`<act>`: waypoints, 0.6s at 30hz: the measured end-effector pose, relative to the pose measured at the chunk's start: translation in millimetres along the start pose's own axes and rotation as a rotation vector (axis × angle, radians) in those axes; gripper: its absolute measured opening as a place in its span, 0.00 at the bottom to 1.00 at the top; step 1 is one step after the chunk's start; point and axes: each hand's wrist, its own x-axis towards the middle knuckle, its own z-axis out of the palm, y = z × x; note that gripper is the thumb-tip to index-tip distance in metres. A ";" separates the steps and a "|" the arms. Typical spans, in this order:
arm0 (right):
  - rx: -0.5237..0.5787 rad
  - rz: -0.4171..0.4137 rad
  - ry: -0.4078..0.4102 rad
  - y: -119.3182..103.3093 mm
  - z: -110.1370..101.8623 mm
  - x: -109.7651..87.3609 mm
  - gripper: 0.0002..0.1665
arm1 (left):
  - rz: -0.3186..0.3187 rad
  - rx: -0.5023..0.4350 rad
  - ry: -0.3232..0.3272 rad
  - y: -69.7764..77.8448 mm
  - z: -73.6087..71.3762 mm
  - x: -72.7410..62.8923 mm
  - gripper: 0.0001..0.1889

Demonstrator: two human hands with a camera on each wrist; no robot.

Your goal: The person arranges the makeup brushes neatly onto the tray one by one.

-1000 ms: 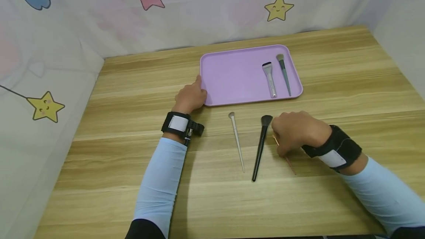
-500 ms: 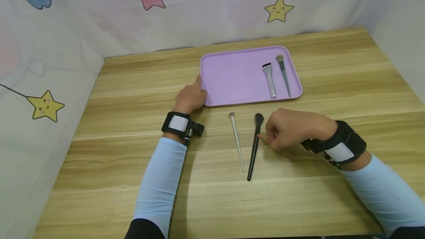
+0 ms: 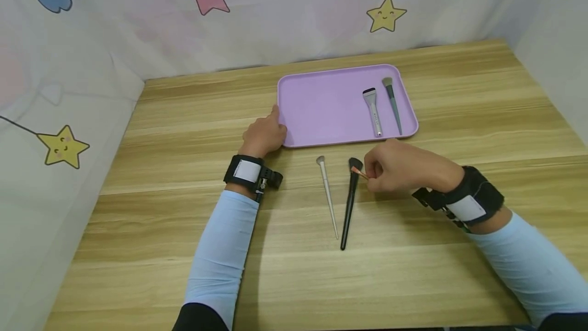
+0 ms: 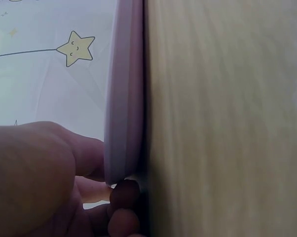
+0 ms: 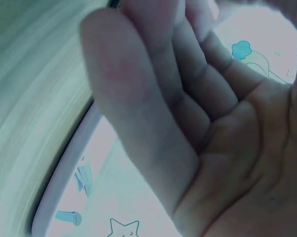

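My left hand (image 3: 262, 134) holds the front left corner of a lilac tray (image 3: 321, 109); in the left wrist view its fingers lie around the rim (image 4: 124, 98). My right hand (image 3: 406, 167) pinches a thin makeup brush (image 3: 360, 172) with a copper-coloured tip, most of its handle hidden by the hand. That tip overlaps the head of a black makeup brush (image 3: 349, 208) lying on the table. Left of it lies a slim white makeup brush (image 3: 327, 193). Inside the tray, at its right end, are a flat silver brush (image 3: 374, 114) and a green-handled brush (image 3: 393, 106).
The wood-grain table (image 3: 184, 208) extends around the tray on all sides. Behind it hangs a white cloth (image 3: 275, 24) printed with stars and a cloud, which also runs down the left side.
My right hand has lifted the thin brush off the table and moved it left and toward the tray. The black brush has shifted slightly left. The left hand stays in place.
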 end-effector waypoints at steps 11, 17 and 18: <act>0.038 0.063 0.155 3.7 -3.6 3.2 0.04 | 0.005 0.005 -0.001 -0.4 -0.1 -1.4 0.35; 0.054 0.061 0.199 4.5 -3.6 4.2 0.04 | 0.008 0.007 0.005 -0.3 -0.4 -1.3 0.35; 0.057 0.062 0.204 4.4 -3.4 4.5 0.04 | 0.008 0.006 0.004 -0.3 -0.4 -1.2 0.35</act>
